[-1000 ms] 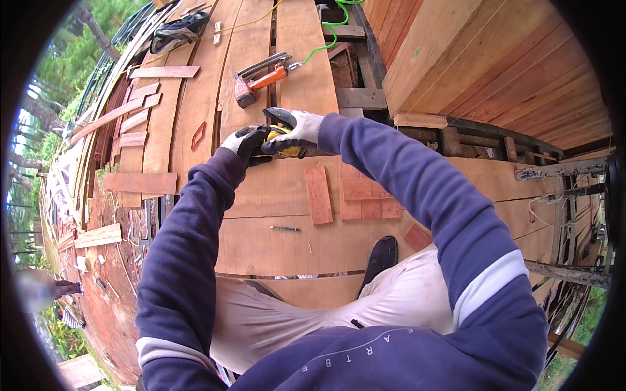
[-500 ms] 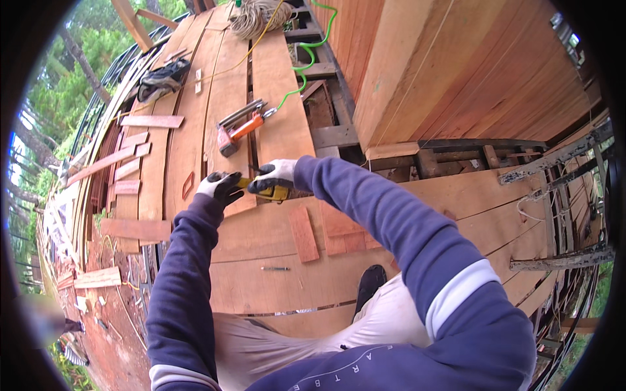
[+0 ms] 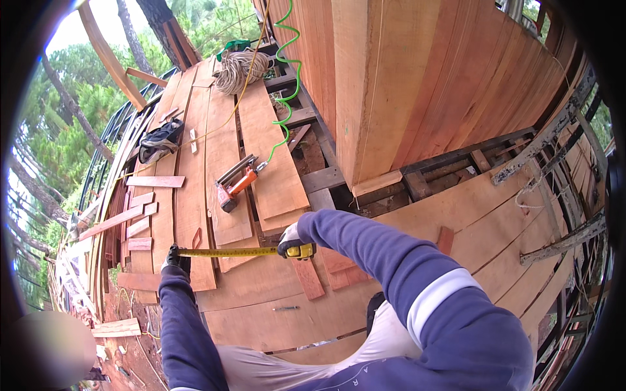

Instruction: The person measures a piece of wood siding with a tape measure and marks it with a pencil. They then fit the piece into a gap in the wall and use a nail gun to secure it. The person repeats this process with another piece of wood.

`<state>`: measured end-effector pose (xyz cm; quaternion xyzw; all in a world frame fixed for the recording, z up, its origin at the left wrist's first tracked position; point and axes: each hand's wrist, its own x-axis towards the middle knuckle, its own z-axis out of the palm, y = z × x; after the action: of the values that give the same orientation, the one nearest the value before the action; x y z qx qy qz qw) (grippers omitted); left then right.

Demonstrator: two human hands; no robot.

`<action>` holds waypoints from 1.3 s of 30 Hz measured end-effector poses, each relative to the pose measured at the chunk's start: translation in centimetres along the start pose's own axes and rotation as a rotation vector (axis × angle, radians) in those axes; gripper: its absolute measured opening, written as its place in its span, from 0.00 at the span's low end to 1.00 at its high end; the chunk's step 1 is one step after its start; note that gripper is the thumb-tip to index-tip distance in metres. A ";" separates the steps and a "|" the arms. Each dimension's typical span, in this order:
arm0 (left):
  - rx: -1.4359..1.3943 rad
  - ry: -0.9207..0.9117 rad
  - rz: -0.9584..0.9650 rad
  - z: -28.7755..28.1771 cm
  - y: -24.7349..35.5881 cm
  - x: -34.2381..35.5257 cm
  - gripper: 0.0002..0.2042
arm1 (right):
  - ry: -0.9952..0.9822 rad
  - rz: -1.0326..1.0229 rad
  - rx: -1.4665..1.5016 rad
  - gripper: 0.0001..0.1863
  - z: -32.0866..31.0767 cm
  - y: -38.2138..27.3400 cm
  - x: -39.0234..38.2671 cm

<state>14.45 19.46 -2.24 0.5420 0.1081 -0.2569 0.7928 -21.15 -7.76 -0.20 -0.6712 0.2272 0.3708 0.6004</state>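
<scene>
A yellow tape measure is stretched out in front of me, its blade running level from right to left above the deck boards. My right hand, in a white and dark glove, is closed around the case. At the other end my gloved left hand pinches the blade's tip; its fingers are partly hidden. Beyond the blade an orange nail gun lies on the boards, joined to a coiled green air hose. Beneath the case lies a short reddish board.
Short offcuts lie along the left side, near a dark bag. A rope coil sits at the far end. Open gaps between joists run beside the wooden wall. A pencil-like stick lies near my legs.
My hands have moved apart, left hand leftward and right hand rightward, drawing the blade out of the tape measure. The view has shifted, showing more of the trees.
</scene>
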 end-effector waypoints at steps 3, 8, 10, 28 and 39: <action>0.041 -0.024 0.009 0.8 -0.4 0.4 0.09 | -0.097 -0.078 -0.075 0.11 0.7 0.4 1.3; 0.137 -0.139 0.013 1.1 -0.1 -1.0 0.09 | -0.065 -0.131 -0.137 0.10 3.7 -2.0 2.5; 0.167 -0.214 -0.038 0.6 0.3 -2.2 0.11 | -0.140 -0.335 -0.358 0.10 3.2 -1.7 4.0; 1.513 -0.410 -0.240 0.3 -2.1 -3.6 0.18 | 0.054 -0.027 -0.580 0.06 -2.7 4.7 4.2; 1.489 -0.472 -0.176 0.9 -3.1 -3.0 0.15 | -0.020 -0.121 -0.689 0.08 -3.9 6.6 4.8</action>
<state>10.18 18.67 -3.05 0.8513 -0.2210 -0.4319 0.1997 -22.22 -12.06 -8.09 -0.8429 0.0427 0.3961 0.3616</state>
